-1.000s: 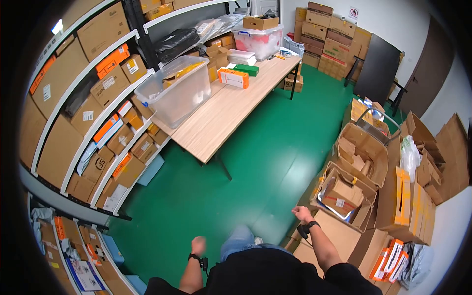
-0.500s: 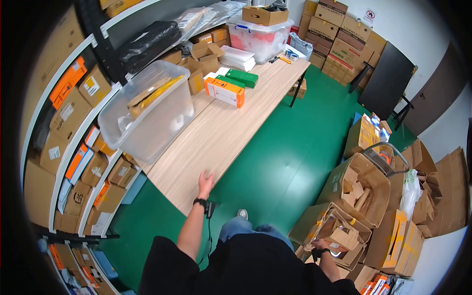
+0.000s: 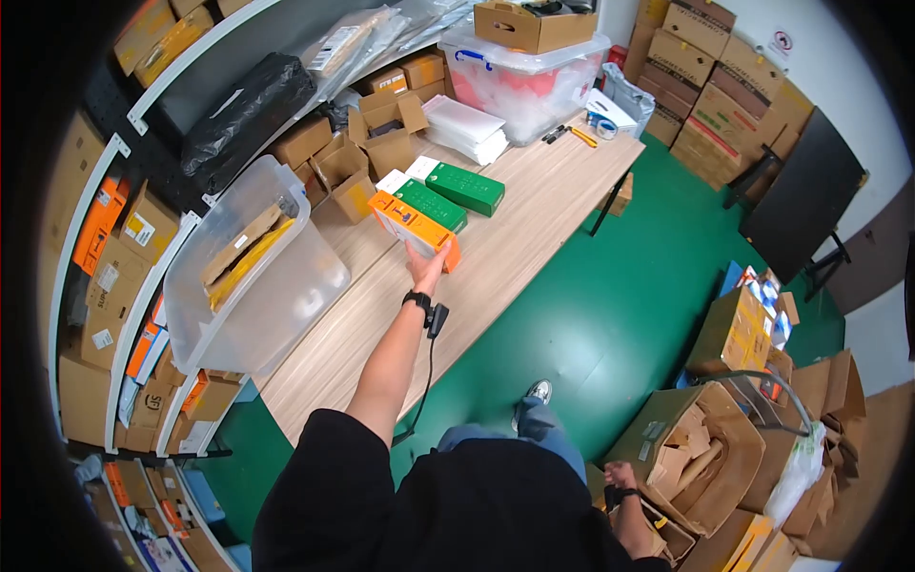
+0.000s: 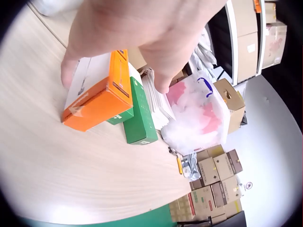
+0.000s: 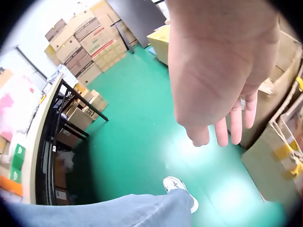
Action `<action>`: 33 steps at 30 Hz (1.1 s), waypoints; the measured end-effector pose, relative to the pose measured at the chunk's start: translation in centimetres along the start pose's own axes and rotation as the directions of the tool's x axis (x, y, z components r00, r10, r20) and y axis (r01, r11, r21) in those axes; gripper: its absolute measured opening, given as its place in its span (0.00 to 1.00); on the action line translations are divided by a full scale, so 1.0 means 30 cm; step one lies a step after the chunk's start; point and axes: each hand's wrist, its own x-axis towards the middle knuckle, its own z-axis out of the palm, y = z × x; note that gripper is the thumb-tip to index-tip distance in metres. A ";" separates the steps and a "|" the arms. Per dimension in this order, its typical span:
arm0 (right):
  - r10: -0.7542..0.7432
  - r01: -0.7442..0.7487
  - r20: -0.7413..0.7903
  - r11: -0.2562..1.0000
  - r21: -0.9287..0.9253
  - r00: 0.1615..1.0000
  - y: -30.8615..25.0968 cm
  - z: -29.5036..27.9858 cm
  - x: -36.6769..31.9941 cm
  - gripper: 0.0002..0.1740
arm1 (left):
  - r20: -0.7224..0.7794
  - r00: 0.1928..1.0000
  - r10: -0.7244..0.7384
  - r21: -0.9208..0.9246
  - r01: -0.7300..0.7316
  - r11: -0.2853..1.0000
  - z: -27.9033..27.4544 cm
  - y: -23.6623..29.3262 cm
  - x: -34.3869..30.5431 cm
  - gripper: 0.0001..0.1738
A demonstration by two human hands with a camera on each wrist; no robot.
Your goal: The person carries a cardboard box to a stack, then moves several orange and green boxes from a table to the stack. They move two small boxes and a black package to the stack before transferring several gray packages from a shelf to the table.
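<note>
My left hand (image 3: 426,267) reaches over the table (image 3: 334,357) to an orange and white box (image 3: 412,218). In the left wrist view its thumb and fingers are spread wide about the box (image 4: 97,97), with the fingertips close to it. Two green boxes with white ends lie right behind: one green box (image 3: 431,204) beside the orange one, another green box (image 3: 469,188) farther back. My right hand (image 5: 220,80) hangs low at my side with fingers relaxed and holds nothing. Nearest to it is a large open carton (image 3: 658,434).
A clear plastic bin (image 3: 315,276) stands at the table's left end; a lidded bin (image 3: 519,86) stands at the far end. White envelopes (image 3: 464,131) and opened cartons line the back. Shelves of boxes (image 3: 110,296) rise at left. Cartons crowd the right side of the green floor (image 3: 581,329).
I have stepped up to the table. My left hand has moved from my side, over the table edge, to the orange box. My right hand stays low near the cartons.
</note>
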 end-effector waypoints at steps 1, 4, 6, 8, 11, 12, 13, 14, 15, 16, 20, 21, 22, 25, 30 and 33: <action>-0.042 0.042 0.000 0.995 -0.090 0.999 -0.116 -0.071 0.055 0.12 | -0.073 0.997 0.002 0.048 0.002 0.999 0.044 0.027 0.035 0.71; -0.048 0.034 -0.045 0.961 -0.275 0.998 -0.385 -0.306 0.197 0.10 | -0.116 0.991 0.067 0.020 -0.065 0.998 0.178 0.022 0.138 0.72; -0.259 0.166 -0.152 0.877 -0.452 0.954 -0.499 -0.370 0.420 0.11 | -0.121 0.993 -0.003 0.107 0.017 0.994 0.163 0.164 0.105 0.73; -0.335 0.259 -0.101 0.859 -0.441 0.937 -0.729 -0.388 0.485 0.11 | -0.142 0.987 -0.081 0.153 0.103 0.983 0.164 0.205 0.133 0.73; -0.508 0.401 -0.028 0.712 -0.576 0.861 -1.081 -0.375 0.598 0.14 | -0.233 0.966 -0.112 0.130 0.146 0.981 0.236 0.086 0.257 0.74; -0.547 0.438 0.010 0.659 -0.611 0.837 -1.232 -0.369 0.609 0.15 | -0.257 0.961 -0.100 0.088 0.126 0.988 0.254 0.050 0.290 0.74; -0.547 0.462 0.063 0.633 -0.622 0.835 -1.362 -0.352 0.633 0.16 | -0.220 0.974 -0.047 0.033 0.055 0.998 0.244 0.032 0.285 0.74; -0.523 0.450 0.104 0.594 -0.667 0.846 -1.462 -0.314 0.637 0.15 | -0.168 0.969 -0.184 -0.074 0.173 0.982 0.223 0.068 0.238 0.72; -0.545 0.480 0.141 0.550 -0.683 0.826 -1.519 -0.267 0.634 0.15 | -0.213 0.955 -0.207 -0.071 0.197 0.978 0.212 0.019 0.222 0.68; -0.559 0.506 0.189 0.492 -0.709 0.808 -1.571 -0.251 0.631 0.15 | -0.262 0.932 -0.250 -0.078 0.238 0.968 0.202 -0.030 0.198 0.64; -0.588 0.688 0.443 0.293 -0.664 0.677 -1.954 -0.051 0.684 0.13 | -0.364 0.869 -0.335 -0.232 0.264 0.936 0.119 -0.173 0.179 0.48; -0.630 0.709 0.459 0.217 -0.670 0.626 -2.045 0.019 0.720 0.13 | -0.259 0.897 -0.357 -0.409 0.233 0.882 0.090 -0.200 0.155 0.41; -0.663 0.719 0.471 0.150 -0.679 0.583 -2.108 0.073 0.747 0.14 | -0.144 0.923 -0.357 -0.569 0.218 0.793 0.067 -0.231 0.113 0.34; -0.801 0.891 0.508 0.068 -0.450 0.317 -2.360 0.297 0.678 0.13 | -0.077 0.897 -0.435 -0.667 0.278 0.691 0.009 -0.283 0.016 0.31; -0.733 0.936 0.656 -0.078 -0.344 0.180 -2.546 0.728 0.488 0.29 | 0.000 0.880 -0.475 -0.751 0.313 0.581 0.005 -0.205 -0.175 0.27; -0.555 0.840 0.701 -0.007 -0.543 0.448 -2.586 0.928 0.291 0.63 | -0.014 0.840 -0.543 -0.799 0.317 0.511 0.072 -0.192 -0.274 0.27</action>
